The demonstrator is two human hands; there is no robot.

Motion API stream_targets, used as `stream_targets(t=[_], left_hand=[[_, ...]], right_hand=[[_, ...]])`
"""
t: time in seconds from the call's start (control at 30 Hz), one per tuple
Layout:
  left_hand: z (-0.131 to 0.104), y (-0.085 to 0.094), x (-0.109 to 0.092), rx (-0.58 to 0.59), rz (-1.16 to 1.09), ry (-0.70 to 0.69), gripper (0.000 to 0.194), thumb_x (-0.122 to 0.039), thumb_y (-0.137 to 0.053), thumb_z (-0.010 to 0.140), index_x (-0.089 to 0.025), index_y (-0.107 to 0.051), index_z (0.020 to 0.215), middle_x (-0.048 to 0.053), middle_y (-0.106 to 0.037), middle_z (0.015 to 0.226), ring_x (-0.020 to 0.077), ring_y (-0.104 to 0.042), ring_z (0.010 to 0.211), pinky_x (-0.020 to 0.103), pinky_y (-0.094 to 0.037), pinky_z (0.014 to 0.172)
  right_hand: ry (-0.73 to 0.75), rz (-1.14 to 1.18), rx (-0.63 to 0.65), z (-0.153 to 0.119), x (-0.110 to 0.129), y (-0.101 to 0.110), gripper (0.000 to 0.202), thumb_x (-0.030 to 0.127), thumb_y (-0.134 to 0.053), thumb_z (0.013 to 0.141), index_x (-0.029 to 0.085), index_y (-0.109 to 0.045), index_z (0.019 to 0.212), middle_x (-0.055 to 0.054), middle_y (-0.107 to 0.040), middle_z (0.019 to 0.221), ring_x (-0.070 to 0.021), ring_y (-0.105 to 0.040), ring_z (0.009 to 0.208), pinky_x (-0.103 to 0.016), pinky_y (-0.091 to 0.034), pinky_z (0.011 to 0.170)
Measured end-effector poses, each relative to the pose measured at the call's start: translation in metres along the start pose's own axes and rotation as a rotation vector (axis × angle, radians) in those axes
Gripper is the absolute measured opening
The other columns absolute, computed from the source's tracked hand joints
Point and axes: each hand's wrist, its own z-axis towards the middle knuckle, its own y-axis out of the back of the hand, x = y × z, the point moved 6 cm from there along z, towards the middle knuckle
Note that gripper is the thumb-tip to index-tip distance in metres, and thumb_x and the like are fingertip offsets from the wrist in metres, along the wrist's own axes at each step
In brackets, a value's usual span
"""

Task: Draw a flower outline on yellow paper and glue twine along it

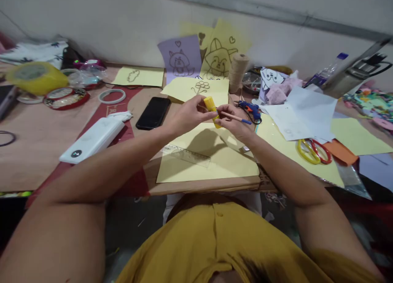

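Note:
Above the yellow sheet, both hands meet on a short yellow tube (210, 104), held tilted; its exact kind does not show. My left hand (192, 114) is closed on its upper part with thumb and fingers. My right hand (235, 121) grips its lower end and also has a thin blue-tipped pencil (235, 117) tucked across the fingers. Below them a yellow sheet (233, 162) lies on the table edge, with a clear ruler (196, 156) and faint drawn lines on it. A small eraser-like block (245, 149) is by my right wrist.
Left of the hands lie a black phone (152, 113), a white power bank (93, 139) and a tape roll (112, 96). Drawings (181, 57) lean on the wall beside a twine spool (238, 72). At right are a blue glue gun (252, 110), scissors (308, 152) and papers (285, 119).

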Motion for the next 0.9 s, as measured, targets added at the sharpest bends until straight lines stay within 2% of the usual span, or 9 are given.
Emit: stream_targets(t=[0.1, 0.2, 0.27, 0.47, 0.63, 0.77, 0.9], left_hand=[[0.0, -0.002, 0.007, -0.04, -0.061, 0.007, 0.026, -0.026, -0.088, 0.089, -0.017, -0.065, 0.097, 0.004, -0.075, 0.093, 0.0178, -0.073, 0.086, 0.028, -0.058, 0.076], [0.001, 0.005, 0.012, -0.07, -0.03, -0.035, 0.023, -0.021, -0.088, 0.087, -0.017, -0.067, 0.096, 0.003, -0.075, 0.093, 0.0158, -0.071, 0.085, 0.028, -0.058, 0.079], [0.002, 0.009, 0.015, -0.082, -0.017, -0.052, 0.023, -0.018, -0.088, 0.086, -0.017, -0.069, 0.099, 0.002, -0.075, 0.093, 0.015, -0.07, 0.086, 0.027, -0.058, 0.082], [0.003, 0.005, 0.032, -0.04, -0.027, -0.028, 0.025, -0.023, -0.085, 0.089, -0.017, -0.075, 0.111, 0.004, -0.076, 0.101, 0.0165, -0.071, 0.093, 0.029, -0.061, 0.085], [-0.006, 0.004, 0.047, -0.039, 0.021, 0.008, 0.04, -0.033, -0.082, 0.094, -0.018, -0.076, 0.131, 0.007, -0.08, 0.113, 0.0185, -0.074, 0.099, 0.034, -0.064, 0.095], [-0.009, 0.004, 0.057, -0.039, 0.054, 0.035, 0.037, -0.042, -0.083, 0.093, -0.017, -0.076, 0.119, 0.008, -0.082, 0.109, 0.0196, -0.076, 0.096, 0.035, -0.064, 0.094], [-0.012, -0.001, 0.061, 0.015, 0.077, 0.069, 0.028, -0.038, -0.084, 0.092, -0.019, -0.074, 0.109, 0.007, -0.082, 0.107, 0.0196, -0.077, 0.094, 0.036, -0.066, 0.092]], right_hand=[[0.035, -0.033, 0.005, -0.001, -0.003, -0.009, 0.05, 0.055, -0.099, 0.076, 0.024, -0.072, 0.106, -0.002, -0.077, 0.103, -0.0181, -0.072, 0.092, -0.033, -0.062, 0.082], [0.051, -0.108, -0.088, 0.001, -0.005, 0.005, 0.038, 0.057, -0.087, 0.09, 0.025, -0.074, 0.106, -0.003, -0.077, 0.106, -0.0181, -0.071, 0.095, -0.034, -0.062, 0.083], [0.046, -0.109, -0.147, 0.002, -0.009, 0.015, 0.037, 0.061, -0.08, 0.095, 0.026, -0.073, 0.106, -0.003, -0.076, 0.101, -0.0175, -0.071, 0.09, -0.033, -0.062, 0.078], [-0.022, -0.019, -0.161, 0.001, -0.023, 0.02, 0.049, 0.075, -0.077, 0.093, 0.028, -0.067, 0.102, -0.002, -0.074, 0.09, -0.0162, -0.069, 0.079, -0.034, -0.062, 0.073], [-0.022, -0.011, -0.168, -0.008, -0.021, 0.022, 0.052, 0.078, -0.076, 0.095, 0.027, -0.067, 0.1, -0.001, -0.074, 0.087, -0.0148, -0.067, 0.073, -0.031, -0.059, 0.065], [-0.061, 0.001, -0.122, -0.012, -0.023, 0.021, 0.046, 0.072, -0.076, 0.101, 0.026, -0.07, 0.103, -0.003, -0.077, 0.091, -0.0153, -0.069, 0.075, -0.027, -0.052, 0.055], [-0.07, -0.005, -0.114, -0.012, -0.025, 0.02, 0.046, 0.072, -0.076, 0.101, 0.026, -0.07, 0.102, -0.003, -0.076, 0.09, -0.0152, -0.068, 0.075, -0.027, -0.051, 0.054]])
